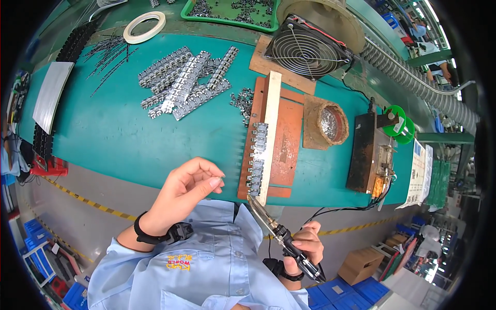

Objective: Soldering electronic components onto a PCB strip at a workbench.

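Observation:
My right hand (pixel 308 245) is wrapped round the handle of a soldering iron (pixel 283 236). The iron's tip is at the near end of a row of small metal-cased components (pixel 257 161), which sit along a pale straight bar (pixel 272 98). Whether the tip touches the last one I cannot tell. The bar lies on a reddish-brown board (pixel 287 142). Left of the row, my left hand (pixel 192 187) is raised over the table's near edge, thumb and fingertips pinched together. Anything between them is too small to make out. Loose metal parts (pixel 242 105) lie in a pile beside the board.
Strips of joined components (pixel 187 82) are stacked on the green mat (pixel 113 129). Behind are a green tray (pixel 227 22), a tape roll (pixel 144 28) and a fan (pixel 309 49). Rightward stand a round pot (pixel 345 124), a dark box-shaped device (pixel 362 155) and a green spool (pixel 403 126).

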`<state>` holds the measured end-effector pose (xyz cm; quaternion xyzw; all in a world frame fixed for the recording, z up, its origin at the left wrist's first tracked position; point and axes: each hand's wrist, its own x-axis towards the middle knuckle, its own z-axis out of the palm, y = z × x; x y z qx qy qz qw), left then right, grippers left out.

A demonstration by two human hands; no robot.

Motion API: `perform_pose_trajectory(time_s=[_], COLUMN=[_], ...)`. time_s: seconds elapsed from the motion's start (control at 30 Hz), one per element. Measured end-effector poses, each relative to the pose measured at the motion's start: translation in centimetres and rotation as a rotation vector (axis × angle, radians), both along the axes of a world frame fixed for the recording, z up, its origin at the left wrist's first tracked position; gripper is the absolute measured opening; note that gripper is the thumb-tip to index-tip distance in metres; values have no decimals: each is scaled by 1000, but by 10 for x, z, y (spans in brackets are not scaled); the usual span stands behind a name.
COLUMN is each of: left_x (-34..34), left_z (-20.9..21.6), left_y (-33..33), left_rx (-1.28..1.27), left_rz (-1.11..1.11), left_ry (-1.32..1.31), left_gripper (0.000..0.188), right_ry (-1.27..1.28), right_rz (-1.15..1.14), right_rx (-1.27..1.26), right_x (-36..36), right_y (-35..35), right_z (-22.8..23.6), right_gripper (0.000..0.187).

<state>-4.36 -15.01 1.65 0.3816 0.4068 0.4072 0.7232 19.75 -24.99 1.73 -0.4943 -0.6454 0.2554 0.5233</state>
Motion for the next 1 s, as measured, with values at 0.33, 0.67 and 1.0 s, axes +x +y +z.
perform_pose_trajectory(time_s=[0.33, 0.67, 1.0], left_x=[7, 33, 59], left_z=[7, 9, 16], left_y=[-5, 0, -3], left_rx=[-141, -71, 585], left_rz=[-123, -109, -221], left_ry=[-128, -173, 154], left_gripper=[9, 14, 15], right_ry=[76, 345, 203], right_rz=[-570, -369, 242], right_rx=[-52, -50, -127], right_x=[11, -6, 2], right_y=[54, 39, 55], right_z=[-21, -6, 9], right_gripper=[35, 35, 45])
